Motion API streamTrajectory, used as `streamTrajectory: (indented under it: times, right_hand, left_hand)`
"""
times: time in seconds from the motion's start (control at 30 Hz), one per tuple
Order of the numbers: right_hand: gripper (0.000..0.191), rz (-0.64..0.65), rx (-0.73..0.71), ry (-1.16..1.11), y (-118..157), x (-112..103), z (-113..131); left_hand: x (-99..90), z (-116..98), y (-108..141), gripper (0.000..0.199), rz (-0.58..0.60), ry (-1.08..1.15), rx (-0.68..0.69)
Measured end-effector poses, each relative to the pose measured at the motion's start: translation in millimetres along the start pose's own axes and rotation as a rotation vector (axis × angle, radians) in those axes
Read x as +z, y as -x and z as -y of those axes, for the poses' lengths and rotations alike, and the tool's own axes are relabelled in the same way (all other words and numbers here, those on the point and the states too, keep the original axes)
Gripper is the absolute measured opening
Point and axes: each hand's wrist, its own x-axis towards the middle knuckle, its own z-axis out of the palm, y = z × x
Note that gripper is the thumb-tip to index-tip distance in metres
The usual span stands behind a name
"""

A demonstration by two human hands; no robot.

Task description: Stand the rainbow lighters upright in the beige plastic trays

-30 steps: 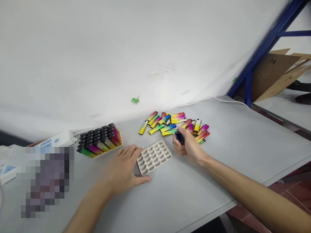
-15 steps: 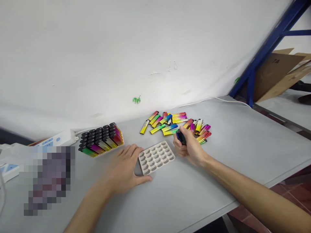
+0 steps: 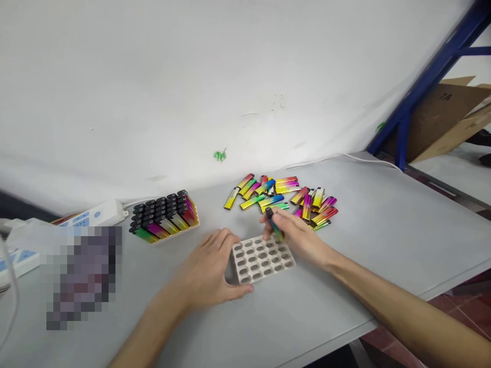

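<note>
A white tray (image 3: 264,258) with rows of oval holes lies on the table in front of me. My left hand (image 3: 217,268) spans its left side, fingers at the far corner and thumb at the near one. Over the tray's far edge, my right hand (image 3: 289,230) pinches a lighter (image 3: 274,225), its black top up and its body tilted; the lower end is blurred. Behind the right hand lie several loose shiny lighters (image 3: 307,207) in mixed colours. To the left, a filled tray of lighters (image 3: 164,217) holds them upright in rows, black tops up.
A white power strip (image 3: 92,217) and a blurred-out object (image 3: 86,276) are at the left. The white wall (image 3: 192,92) rises behind the grey table (image 3: 383,225). A blue metal frame (image 3: 418,92) and cardboard boxes (image 3: 441,112) stand at the right.
My left hand and the white tray have shifted right and slightly nearer. My right hand has moved left to the tray's far edge, turning the lighter more upright.
</note>
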Motion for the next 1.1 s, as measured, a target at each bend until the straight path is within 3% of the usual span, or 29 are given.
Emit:
streamTrajectory:
  times: [0.1,0.33,0.6,0.73,0.8,0.97,1.1]
  right_hand:
    - [0.023,0.031,-0.1,0.201,3,1,5]
    - [0.023,0.058,-0.16,0.2,2,7,-5]
    - [0.024,0.147,-0.389,0.736,5,13,-17]
    - [0.025,0.195,-0.432,0.848,4,11,-13]
    - [0.027,0.106,-0.419,0.928,-2,3,-9]
    - [0.038,-0.319,-0.357,1.437,-32,-36,-5]
    - [0.036,-0.27,-0.188,1.575,-49,-65,-12]
  left_hand:
    - [7.7,-8,-1,0.063,0.033,0.071,0.026]
    - [24.1,-14,-4,0.078,0.038,0.107,0.032]
    - [28.4,-12,-3,0.085,0.01,0.072,0.044]
    - [23.9,-16,-2,0.081,0.04,0.061,0.02]
    - [20.2,-16,-2,0.078,0.043,0.056,0.005]
    - [12.4,-9,-4,0.077,0.027,0.031,-0.019]
    - [10.4,-1,-4,0.079,0.023,0.028,-0.016]
